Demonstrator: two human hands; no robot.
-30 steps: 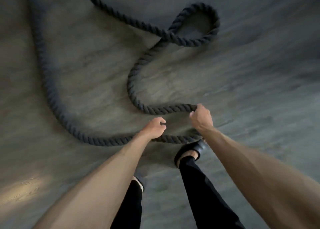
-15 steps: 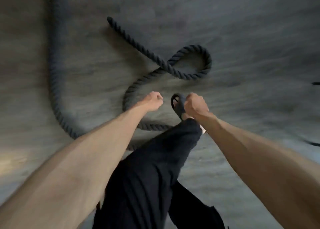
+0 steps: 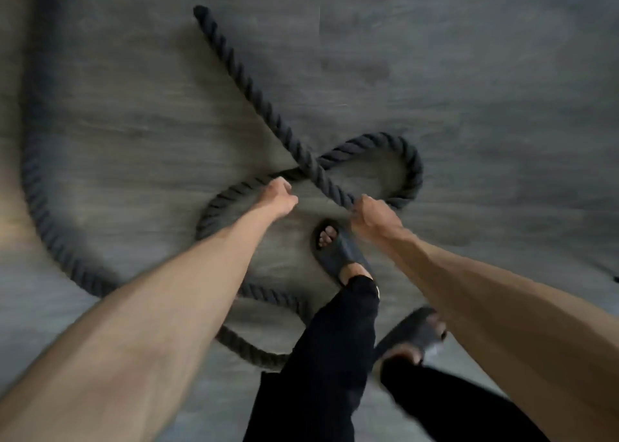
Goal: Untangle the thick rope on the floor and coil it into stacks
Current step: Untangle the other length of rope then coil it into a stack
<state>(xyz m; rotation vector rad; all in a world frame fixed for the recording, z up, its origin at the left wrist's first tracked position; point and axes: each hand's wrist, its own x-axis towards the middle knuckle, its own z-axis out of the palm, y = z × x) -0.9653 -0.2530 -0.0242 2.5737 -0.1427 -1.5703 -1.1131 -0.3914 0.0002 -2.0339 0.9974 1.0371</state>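
Head view: right hand (image 3: 372, 219) grasps rope (image 3: 253, 92); left hand (image 3: 279, 196) curled, grip unclear; sandalled foot (image 3: 339, 251) between them.

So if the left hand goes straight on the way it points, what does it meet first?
Likely the thick dark twisted rope, at its crossing just beyond the left hand; depth is unclear.

One rope (image 3: 254, 96); a left hand (image 3: 279, 197) and a right hand (image 3: 371, 220); two sandals (image 3: 338, 250) (image 3: 412, 333)
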